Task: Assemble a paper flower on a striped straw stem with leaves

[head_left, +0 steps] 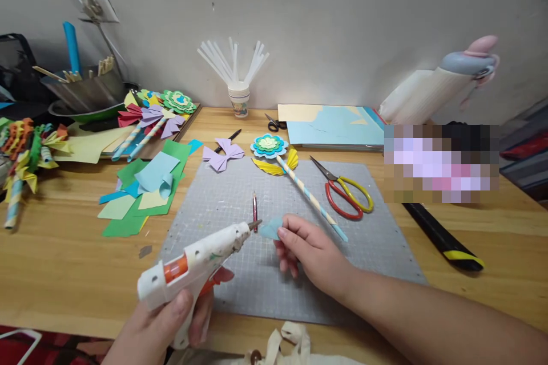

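Here left hand [165, 319] aims glue gun [194, 265] at blue paper piece [270, 228], mid-mat [240, 296].

White glue gun [194, 265], orange-triggered, nozzle touching a small light-blue paper piece [269, 228] above the grey mat.

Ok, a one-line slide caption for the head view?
Left hand aims glue gun at blue paper piece pinched by right hand over grey mat.

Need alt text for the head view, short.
Left hand aims a white glue gun at a light blue paper piece pinched by the right hand over a grey cutting mat; scissors lie nearby.
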`<state>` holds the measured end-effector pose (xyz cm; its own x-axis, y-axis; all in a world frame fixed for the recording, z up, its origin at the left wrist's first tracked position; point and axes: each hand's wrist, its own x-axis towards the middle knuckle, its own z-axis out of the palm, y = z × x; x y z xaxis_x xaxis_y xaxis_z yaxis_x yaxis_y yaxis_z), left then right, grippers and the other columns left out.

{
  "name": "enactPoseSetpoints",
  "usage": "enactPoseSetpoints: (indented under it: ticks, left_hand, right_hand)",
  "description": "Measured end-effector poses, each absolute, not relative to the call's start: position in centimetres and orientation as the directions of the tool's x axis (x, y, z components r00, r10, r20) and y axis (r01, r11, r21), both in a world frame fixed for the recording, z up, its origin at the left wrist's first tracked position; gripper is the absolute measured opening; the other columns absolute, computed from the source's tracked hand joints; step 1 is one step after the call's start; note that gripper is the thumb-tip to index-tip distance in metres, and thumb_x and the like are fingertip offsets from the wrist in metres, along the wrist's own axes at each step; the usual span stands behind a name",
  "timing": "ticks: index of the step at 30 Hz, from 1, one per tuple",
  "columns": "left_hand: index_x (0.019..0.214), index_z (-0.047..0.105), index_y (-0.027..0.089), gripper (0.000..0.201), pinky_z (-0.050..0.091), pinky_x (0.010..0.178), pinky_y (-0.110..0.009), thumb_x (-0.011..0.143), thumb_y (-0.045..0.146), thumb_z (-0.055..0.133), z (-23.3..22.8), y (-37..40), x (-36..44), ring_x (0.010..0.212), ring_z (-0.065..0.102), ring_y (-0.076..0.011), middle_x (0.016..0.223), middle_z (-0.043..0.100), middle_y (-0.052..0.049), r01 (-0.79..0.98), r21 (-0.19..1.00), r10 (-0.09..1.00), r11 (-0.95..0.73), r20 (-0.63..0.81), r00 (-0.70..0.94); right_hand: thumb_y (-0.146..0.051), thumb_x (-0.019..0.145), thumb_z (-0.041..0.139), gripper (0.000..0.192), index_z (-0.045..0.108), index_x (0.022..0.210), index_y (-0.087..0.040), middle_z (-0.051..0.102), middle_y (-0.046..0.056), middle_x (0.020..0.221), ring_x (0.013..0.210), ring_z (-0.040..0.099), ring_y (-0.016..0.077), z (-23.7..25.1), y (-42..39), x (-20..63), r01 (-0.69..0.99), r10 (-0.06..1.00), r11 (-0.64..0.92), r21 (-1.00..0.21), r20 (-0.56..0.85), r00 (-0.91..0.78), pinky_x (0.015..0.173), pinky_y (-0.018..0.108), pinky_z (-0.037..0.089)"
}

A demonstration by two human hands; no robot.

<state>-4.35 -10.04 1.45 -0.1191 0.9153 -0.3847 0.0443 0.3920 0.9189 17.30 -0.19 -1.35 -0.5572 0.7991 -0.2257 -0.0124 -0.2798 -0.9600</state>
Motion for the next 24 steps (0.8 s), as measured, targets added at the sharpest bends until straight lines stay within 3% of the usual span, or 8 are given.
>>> enactPoseSetpoints:
  ticks: [7, 14, 24]
  left_hand:
    - [0.090, 0.070, 0.028, 0.038, 0.043, 0.059, -0.032, 0.079, 0.060, 0.052, 0.8, -10.4, -4.8, 0.053, 0.050, -0.0204, 0.052, 0.055, 0.000, 0.112, 0.896, 0.899, 0.430, -0.437, 0.042]
    - [0.089, 0.073, 0.026, 0.046, 0.046, 0.057, -0.032, 0.078, 0.065, 0.052, 1.2, -9.6, -4.3, 0.052, 0.051, -0.0203, 0.052, 0.057, -0.001, 0.157, 0.892, 0.903, 0.423, -0.430, 0.012]
    - [0.083, 0.069, 0.020, 0.052, 0.041, 0.056, -0.030, 0.077, 0.069, 0.051, 0.9, -9.6, -3.8, 0.051, 0.048, -0.0172, 0.050, 0.052, 0.000, 0.012, 0.898, 0.894, 0.440, -0.439, 0.092]
  right_hand:
    - [-0.047, 0.089, 0.049, 0.032, 0.047, 0.073, -0.019, 0.050, -0.004, 0.065, 0.050, 0.051, 0.0078, -1.2, -0.1, 17.3, 0.003, 0.808, -0.274, -0.962, -0.231, -0.541, 0.041, 0.018, 0.037]
    - [-0.048, 0.089, 0.049, 0.032, 0.047, 0.073, -0.020, 0.050, -0.004, 0.065, 0.050, 0.050, 0.0080, -1.2, -0.1, 17.4, -0.014, 0.809, -0.269, -0.963, -0.218, -0.546, 0.042, 0.018, 0.037]
    - [-0.050, 0.086, 0.054, 0.034, 0.049, 0.073, -0.019, 0.052, -0.004, 0.065, 0.049, 0.052, 0.0070, -1.1, -0.1, 17.4, -0.073, 0.776, -0.342, -0.937, -0.238, -0.584, 0.041, 0.017, 0.037]
